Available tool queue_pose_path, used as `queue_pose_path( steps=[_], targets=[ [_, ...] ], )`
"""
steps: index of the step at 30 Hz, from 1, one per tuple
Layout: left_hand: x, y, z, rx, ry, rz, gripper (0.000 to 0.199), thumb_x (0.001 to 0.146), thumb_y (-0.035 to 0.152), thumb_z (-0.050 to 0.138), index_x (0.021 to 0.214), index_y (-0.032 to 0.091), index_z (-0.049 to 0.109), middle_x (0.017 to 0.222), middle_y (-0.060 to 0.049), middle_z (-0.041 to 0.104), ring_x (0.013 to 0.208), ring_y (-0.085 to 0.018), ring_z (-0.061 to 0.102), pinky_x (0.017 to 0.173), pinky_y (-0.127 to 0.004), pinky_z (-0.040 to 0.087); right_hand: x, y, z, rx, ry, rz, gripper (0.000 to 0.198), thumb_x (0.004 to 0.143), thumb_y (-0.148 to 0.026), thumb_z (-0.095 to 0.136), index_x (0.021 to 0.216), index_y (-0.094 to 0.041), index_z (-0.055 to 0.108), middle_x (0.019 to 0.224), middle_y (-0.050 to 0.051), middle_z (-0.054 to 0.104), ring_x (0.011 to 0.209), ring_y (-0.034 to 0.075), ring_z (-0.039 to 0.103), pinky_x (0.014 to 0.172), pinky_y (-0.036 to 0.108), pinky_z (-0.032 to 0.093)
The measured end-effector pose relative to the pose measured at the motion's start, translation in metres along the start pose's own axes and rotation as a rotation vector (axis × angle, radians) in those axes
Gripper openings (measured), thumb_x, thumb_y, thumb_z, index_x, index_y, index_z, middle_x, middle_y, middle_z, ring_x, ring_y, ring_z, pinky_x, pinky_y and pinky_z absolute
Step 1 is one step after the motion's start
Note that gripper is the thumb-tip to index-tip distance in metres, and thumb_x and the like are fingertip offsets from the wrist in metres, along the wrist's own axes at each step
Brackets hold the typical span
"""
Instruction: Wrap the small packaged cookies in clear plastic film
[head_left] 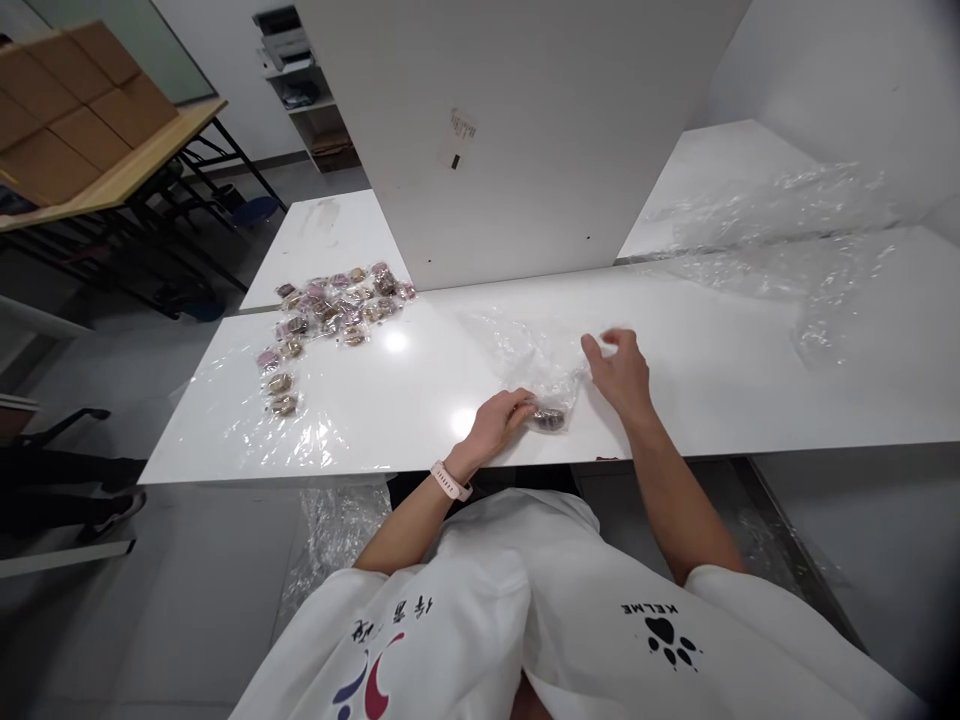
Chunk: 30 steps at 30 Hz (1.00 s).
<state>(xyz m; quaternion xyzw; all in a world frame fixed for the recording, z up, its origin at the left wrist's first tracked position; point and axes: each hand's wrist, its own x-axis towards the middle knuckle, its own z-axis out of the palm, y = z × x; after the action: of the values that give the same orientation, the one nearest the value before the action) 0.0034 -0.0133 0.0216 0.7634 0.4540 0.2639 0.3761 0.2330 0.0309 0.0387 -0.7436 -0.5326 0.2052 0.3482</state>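
Observation:
My left hand (501,424) rests at the table's front edge, fingertips closed on the left side of a clear plastic bag (556,388). Inside the bag's near end lies a small dark rounded item (550,419); its kind I cannot make out. Just to the right of the bag, my right hand (624,375) is raised over the table with thumb and fingers curved and apart. Nothing shows between them. More clear film (510,340) spreads behind the bag.
Several small wrapped pieces in brown, pink and tan (337,305) are heaped at the left of the white table (712,400). Clear wrap (255,440) lies in front of them. A white upright panel (517,130) stands behind, with crumpled film (817,270) at the right.

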Motion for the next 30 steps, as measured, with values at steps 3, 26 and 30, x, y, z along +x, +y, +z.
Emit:
queue_pose_path(
  steps=[3, 26, 30],
  targets=[
    [-0.004, -0.001, 0.006, 0.146, 0.014, 0.064, 0.024, 0.101, 0.038, 0.046, 0.104, 0.022, 0.065, 0.085, -0.003, 0.068, 0.082, -0.019, 0.060, 0.084, -0.033, 0.045, 0.017, -0.038, 0.015, -0.058, -0.151, -0.225, 0.078, 0.084, -0.076, 0.051, 0.141, -0.024, 0.043, 0.140, 0.016, 0.054, 0.101, 0.032, 0.063, 0.093, 0.051, 0.046],
    [0.010, 0.016, 0.008, 0.219, -0.069, 0.005, 0.025, 0.101, 0.032, 0.047, 0.083, 0.021, 0.060, 0.063, 0.004, 0.057, 0.062, -0.015, 0.052, 0.079, -0.034, 0.039, 0.024, -0.006, -0.023, 0.205, 0.120, -0.168, 0.038, 0.090, -0.023, 0.051, 0.128, -0.020, 0.059, 0.136, 0.015, 0.054, 0.109, 0.024, 0.058, 0.099, 0.041, 0.049],
    [0.012, 0.014, 0.017, 0.335, 0.058, -0.016, 0.020, 0.097, 0.029, 0.056, 0.079, 0.020, 0.059, 0.087, -0.005, 0.060, 0.084, -0.021, 0.054, 0.076, -0.035, 0.041, -0.070, 0.002, -0.029, 0.113, -0.237, -0.541, 0.028, 0.094, -0.037, 0.057, 0.120, -0.030, 0.065, 0.121, 0.010, 0.065, 0.116, 0.030, 0.057, 0.102, 0.050, 0.046]
  ],
)
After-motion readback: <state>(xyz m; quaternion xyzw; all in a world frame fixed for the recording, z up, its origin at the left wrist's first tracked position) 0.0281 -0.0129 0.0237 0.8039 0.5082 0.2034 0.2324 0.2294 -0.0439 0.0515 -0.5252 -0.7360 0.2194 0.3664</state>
